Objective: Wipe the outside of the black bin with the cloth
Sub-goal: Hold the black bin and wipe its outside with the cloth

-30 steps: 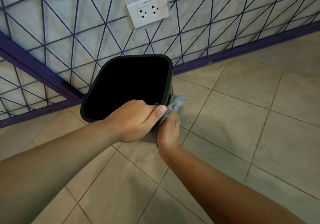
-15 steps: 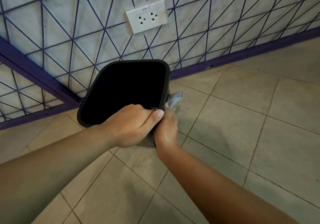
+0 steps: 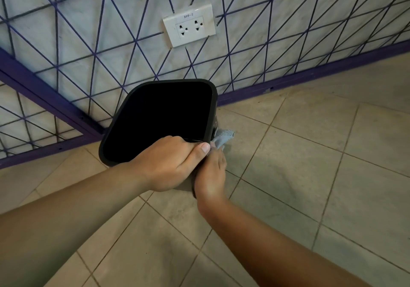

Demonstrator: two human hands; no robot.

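You've got one black bin (image 3: 124,120), one grey-blue cloth (image 3: 224,136), and two hands on them: left hand (image 3: 168,164), right hand (image 3: 210,175). One white wall outlet (image 3: 189,28) with two sockets.

Two bare forearms enter from the lower edge of the frame, one from the lower left, one from the lower right. No sleeves, watch, rings or gloves show on either. The left hand (image 3: 168,164) has a short, unpainted thumbnail; the right hand (image 3: 210,175) is likewise unadorned.
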